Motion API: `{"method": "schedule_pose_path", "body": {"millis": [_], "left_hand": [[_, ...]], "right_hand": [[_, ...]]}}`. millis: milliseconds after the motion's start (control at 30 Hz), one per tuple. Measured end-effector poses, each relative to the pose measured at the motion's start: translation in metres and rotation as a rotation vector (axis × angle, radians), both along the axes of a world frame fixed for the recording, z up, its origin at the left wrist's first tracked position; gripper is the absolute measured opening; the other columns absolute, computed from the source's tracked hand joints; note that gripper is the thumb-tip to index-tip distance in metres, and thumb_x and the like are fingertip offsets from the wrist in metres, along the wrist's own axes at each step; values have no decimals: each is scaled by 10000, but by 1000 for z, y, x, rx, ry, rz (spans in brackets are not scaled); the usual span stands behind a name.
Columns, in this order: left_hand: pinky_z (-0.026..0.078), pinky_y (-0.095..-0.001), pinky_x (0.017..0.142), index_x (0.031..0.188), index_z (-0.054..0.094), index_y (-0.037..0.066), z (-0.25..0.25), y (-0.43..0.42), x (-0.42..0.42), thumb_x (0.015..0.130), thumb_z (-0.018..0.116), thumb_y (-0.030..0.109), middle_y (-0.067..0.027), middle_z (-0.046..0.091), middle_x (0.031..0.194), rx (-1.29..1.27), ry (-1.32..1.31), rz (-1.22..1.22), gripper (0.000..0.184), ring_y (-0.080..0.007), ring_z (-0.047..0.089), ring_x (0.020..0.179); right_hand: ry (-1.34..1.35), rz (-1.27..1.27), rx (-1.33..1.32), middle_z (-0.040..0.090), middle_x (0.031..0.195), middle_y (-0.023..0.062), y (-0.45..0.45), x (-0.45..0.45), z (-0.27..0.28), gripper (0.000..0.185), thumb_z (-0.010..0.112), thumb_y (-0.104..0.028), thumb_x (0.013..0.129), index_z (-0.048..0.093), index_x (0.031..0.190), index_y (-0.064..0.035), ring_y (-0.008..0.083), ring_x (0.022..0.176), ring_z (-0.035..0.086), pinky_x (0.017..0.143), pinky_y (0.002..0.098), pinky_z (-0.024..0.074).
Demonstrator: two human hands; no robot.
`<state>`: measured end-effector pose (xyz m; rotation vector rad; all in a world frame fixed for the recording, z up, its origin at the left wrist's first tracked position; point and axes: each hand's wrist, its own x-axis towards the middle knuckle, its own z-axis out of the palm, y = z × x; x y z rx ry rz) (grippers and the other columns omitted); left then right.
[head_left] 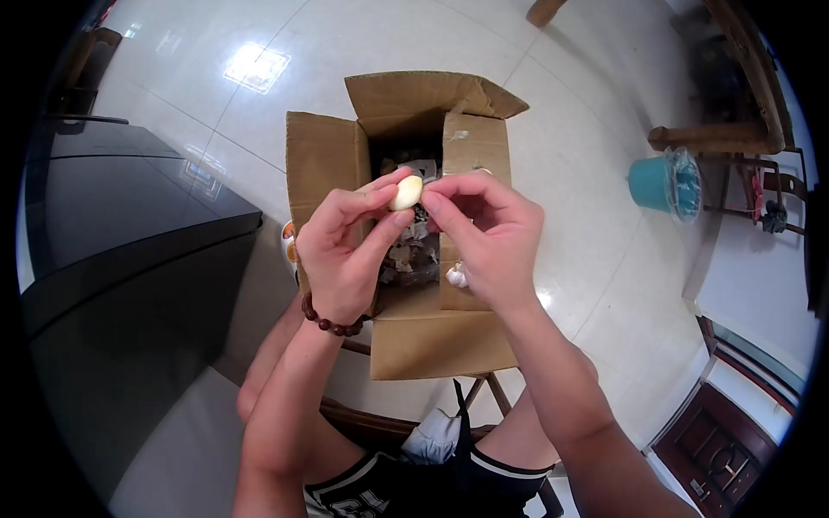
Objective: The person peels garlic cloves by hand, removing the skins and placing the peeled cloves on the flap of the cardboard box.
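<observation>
A pale, peeled garlic clove is pinched in the fingertips of my left hand, above an open cardboard box. The fingertips of my right hand are pressed together at the clove's right side; whether they hold a bit of skin is too small to tell. Beneath both hands, papery scraps lie inside the box. A whitish garlic piece rests on the right flap, partly covered by my right hand. A beaded bracelet circles my left wrist.
At the left stands a dark cabinet. A teal bin with a plastic liner is on the tiled floor at the right, near wooden furniture legs. My knees flank the box's near side, with a wooden stool partly visible beneath.
</observation>
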<state>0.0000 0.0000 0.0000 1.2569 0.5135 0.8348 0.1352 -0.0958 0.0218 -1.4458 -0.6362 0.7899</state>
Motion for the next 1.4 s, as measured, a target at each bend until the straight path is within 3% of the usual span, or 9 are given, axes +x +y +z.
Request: {"method": "schedule_pose_path", "body": {"millis": [100, 267, 400, 500, 567, 600, 767, 967, 1400], "left_hand": [[591, -359, 966, 1080, 648, -42, -3, 1, 2, 877, 731, -127, -253, 704, 1226, 185, 61, 66, 236, -303, 680, 1199], [592, -299, 897, 1074, 654, -39, -6, 3, 0, 879, 745, -106, -221, 719, 1221, 291, 188, 147, 225, -195, 714, 1073], [581, -270, 847, 1110, 656, -44, -3, 6, -1, 906, 733, -80, -201, 726, 1220, 207, 192, 155, 221, -145, 712, 987], [586, -298, 922, 1126, 638, -55, 1, 7, -2, 965, 677, -48, -211, 703, 1240, 77, 217, 132, 166, -196, 714, 1042], [588, -280, 879, 1185, 637, -61, 1, 8, -2, 985, 669, -15, -182, 720, 1209, 47, 191, 86, 207, -175, 719, 993], [588, -280, 879, 1185, 637, -61, 0, 8, -2, 985, 669, -15, -182, 720, 1209, 47, 191, 85, 207, -175, 719, 993], [579, -237, 785, 1209, 682, -53, 1, 4, 0, 961, 702, -14, -97, 759, 1063, 18, 199, 77, 252, -109, 716, 863], [588, -248, 783, 1214, 697, -46, 5, 5, -4, 968, 683, -26, -130, 751, 1113, 263, 349, -35, 247, -122, 713, 877], [612, -266, 793, 1254, 651, -58, 3, 5, -2, 986, 652, -30, -150, 718, 1211, 61, 235, 1, 269, -133, 713, 961]], "right_hand": [[59, -21, 38, 717, 912, 29, 2, -1, 2, 57, 716, -20, 948, 704, 1002, -6, 86, 764, 674, 708, 225, 542], [146, 53, 57, 705, 899, 21, -1, 1, 5, 62, 728, -41, 946, 696, 981, -2, 82, 771, 670, 709, 234, 544], [158, 78, 23, 706, 904, 21, -3, 13, 6, 63, 715, -53, 959, 696, 984, 1, 79, 769, 665, 712, 235, 544], [201, 175, -128, 706, 905, 23, -3, 21, -5, 78, 733, -50, 935, 712, 998, -9, 84, 773, 665, 701, 245, 537], [-246, 240, -334, 707, 947, 25, -3, 21, -11, 119, 769, -39, 884, 737, 998, -30, 95, 788, 664, 681, 255, 523], [-247, 240, -334, 707, 947, 25, -1, 20, -9, 119, 769, -39, 884, 737, 998, -30, 95, 788, 664, 681, 255, 523], [-229, 72, 16, 699, 1037, 35, 5, 15, 3, 222, 822, -40, 827, 787, 1045, -62, 106, 806, 658, 669, 255, 511], [-295, 58, 52, 702, 985, 41, 2, 11, -2, 132, 791, -41, 869, 791, 1002, -38, 100, 792, 640, 683, 248, 509], [-154, 68, -147, 697, 990, 34, 4, 20, -5, 173, 806, -57, 857, 773, 1027, -49, 101, 806, 643, 721, 249, 516]]}}
